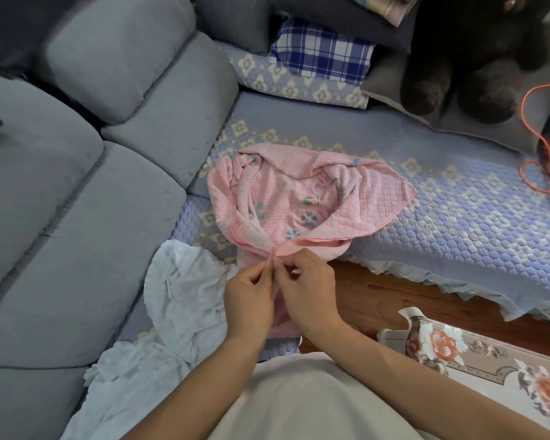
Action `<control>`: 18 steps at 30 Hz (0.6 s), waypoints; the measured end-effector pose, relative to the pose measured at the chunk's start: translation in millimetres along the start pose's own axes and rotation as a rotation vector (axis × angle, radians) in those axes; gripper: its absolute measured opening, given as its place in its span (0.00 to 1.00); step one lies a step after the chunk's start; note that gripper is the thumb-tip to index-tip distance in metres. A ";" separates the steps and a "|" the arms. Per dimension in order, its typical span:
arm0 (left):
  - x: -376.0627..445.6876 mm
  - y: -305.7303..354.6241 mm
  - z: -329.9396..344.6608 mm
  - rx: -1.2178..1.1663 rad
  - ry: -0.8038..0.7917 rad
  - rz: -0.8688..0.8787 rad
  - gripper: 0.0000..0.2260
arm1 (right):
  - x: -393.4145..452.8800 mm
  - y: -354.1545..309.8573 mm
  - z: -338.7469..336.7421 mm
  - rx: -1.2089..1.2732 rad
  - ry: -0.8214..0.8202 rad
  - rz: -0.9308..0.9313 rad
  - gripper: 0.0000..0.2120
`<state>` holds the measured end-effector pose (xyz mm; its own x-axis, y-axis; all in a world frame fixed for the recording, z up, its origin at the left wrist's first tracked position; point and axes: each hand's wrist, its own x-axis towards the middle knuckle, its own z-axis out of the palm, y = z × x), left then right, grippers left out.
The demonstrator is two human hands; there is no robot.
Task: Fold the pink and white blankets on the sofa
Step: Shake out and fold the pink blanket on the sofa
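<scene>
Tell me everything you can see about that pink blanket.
The pink blanket looks like soft quilted cloth with a diamond stitch pattern and teal flower prints. It lies crumpled and unfolded on the sofa's lavender quilted cover, its edges curled inward, one part hanging over the seat's front. The left hand and right hand pinch its near edge together. The white blanket lies beside it.
</scene>
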<state>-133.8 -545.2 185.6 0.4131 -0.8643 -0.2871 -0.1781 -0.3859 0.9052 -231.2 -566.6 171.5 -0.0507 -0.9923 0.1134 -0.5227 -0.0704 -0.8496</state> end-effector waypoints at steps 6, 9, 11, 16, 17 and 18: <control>-6.3 0.0 -1.8 0.063 -0.135 0.086 0.06 | 2.8 3.3 -7.3 0.038 -0.124 0.023 0.11; -0.5 1.4 -1.0 0.091 -0.148 0.060 0.09 | 3.3 -1.3 -11.3 0.186 -0.249 0.117 0.19; 11.5 5.8 -3.0 0.118 -0.160 0.028 0.12 | 2.7 -6.5 -9.3 0.280 -0.377 0.187 0.23; 52.7 20.0 -8.0 -0.007 -0.324 -0.161 0.13 | 41.9 -4.9 -27.0 0.844 -0.432 0.650 0.27; 60.7 22.3 -7.8 -0.096 -0.369 -0.262 0.12 | 47.6 -0.2 -31.6 1.006 -0.420 0.735 0.26; 67.0 26.8 -6.3 -0.183 -0.414 -0.360 0.10 | 49.7 4.9 -33.7 1.108 -0.420 0.776 0.24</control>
<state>-105.3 -611.4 192.5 0.0286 -0.7575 -0.6522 0.0815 -0.6486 0.7568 -264.9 -612.9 190.4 0.3434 -0.7581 -0.5545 0.4586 0.6505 -0.6054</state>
